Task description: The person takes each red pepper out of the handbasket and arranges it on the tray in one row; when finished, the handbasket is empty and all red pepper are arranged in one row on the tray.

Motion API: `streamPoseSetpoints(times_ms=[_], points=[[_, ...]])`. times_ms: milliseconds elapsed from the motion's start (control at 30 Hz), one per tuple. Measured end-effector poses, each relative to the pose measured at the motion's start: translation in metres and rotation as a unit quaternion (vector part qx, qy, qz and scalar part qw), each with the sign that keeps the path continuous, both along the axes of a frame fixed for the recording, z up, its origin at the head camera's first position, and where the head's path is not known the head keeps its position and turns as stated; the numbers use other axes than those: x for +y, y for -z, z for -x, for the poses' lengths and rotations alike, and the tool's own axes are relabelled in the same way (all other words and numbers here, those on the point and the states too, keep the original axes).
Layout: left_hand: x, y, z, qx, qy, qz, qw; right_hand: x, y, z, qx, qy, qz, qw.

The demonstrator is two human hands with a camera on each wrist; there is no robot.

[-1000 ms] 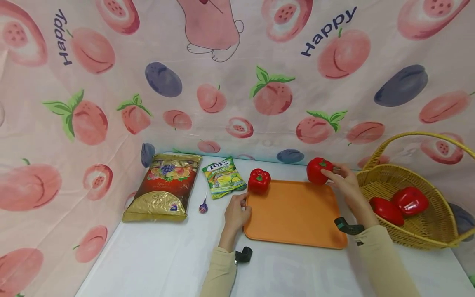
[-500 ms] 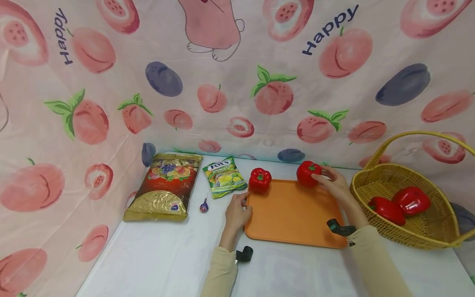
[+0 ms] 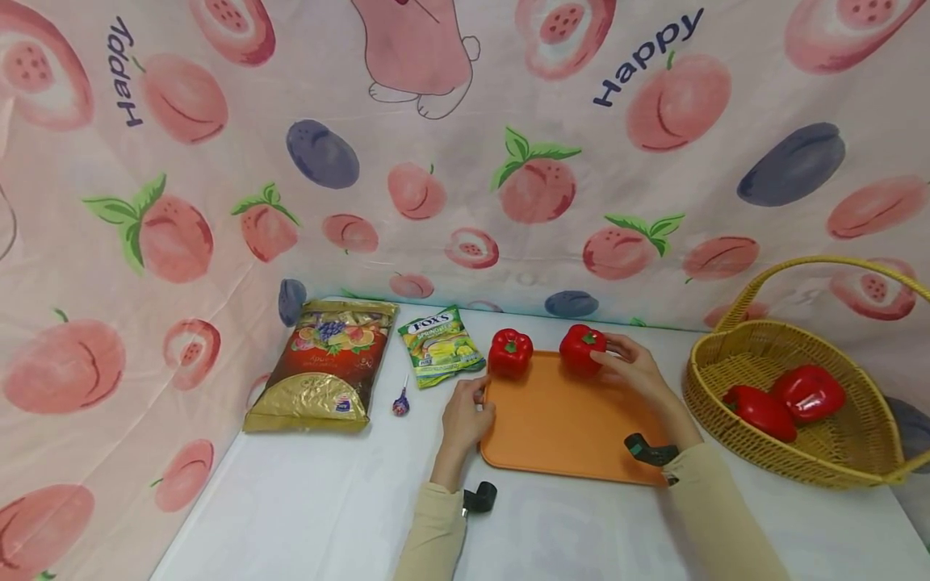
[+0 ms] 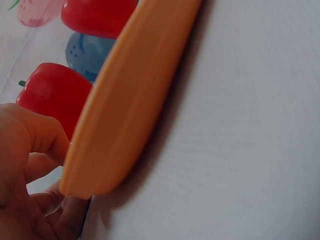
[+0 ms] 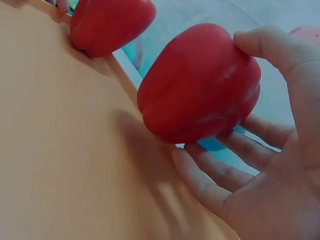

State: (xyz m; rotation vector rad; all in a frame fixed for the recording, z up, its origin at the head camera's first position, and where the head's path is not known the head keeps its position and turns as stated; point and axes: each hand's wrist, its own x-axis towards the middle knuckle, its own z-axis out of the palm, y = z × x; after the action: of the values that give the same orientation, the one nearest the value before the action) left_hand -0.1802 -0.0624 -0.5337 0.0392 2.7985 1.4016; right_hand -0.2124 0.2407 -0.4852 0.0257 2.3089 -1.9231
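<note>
My right hand [image 3: 634,373] holds a red bell pepper [image 3: 581,349] over the far edge of the orange tray [image 3: 574,428]. In the right wrist view, the thumb lies on one side of that pepper [image 5: 200,85] and the fingers on the other, and its shadow falls on the tray. Another red bell pepper [image 3: 510,353] with a green stem sits in the tray's far left corner. At the left edge my left hand [image 3: 465,418] grips the tray; the left wrist view shows its fingers curled at the tray's end [image 4: 120,115].
Two more red peppers [image 3: 808,393] lie in a yellow wicker basket [image 3: 726,440] at the right. Left of the tray are a green candy packet [image 3: 440,347], a lollipop [image 3: 400,402] and a large red-and-gold candy bag [image 3: 323,367]. A fruit-patterned cloth [image 3: 450,202] rises behind.
My right hand has carried its pepper leftward from the tray's far right corner, closer to the other pepper. The left hand has stayed at the tray's left edge.
</note>
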Motion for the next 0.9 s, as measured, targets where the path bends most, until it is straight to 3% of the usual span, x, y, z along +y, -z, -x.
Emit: streamPoseSetpoints(times_ms=[300,900], points=[[0.001,0.001,0.0,-0.001,0.0,0.002,1.0,-0.012,0.006,0.002,-0.025,-0.015,-0.031,0.9991],[0.001,0.001,-0.001,0.001,-0.002,0.005,1.0,-0.028,0.013,0.006,-0.023,-0.039,-0.016,0.9989]])
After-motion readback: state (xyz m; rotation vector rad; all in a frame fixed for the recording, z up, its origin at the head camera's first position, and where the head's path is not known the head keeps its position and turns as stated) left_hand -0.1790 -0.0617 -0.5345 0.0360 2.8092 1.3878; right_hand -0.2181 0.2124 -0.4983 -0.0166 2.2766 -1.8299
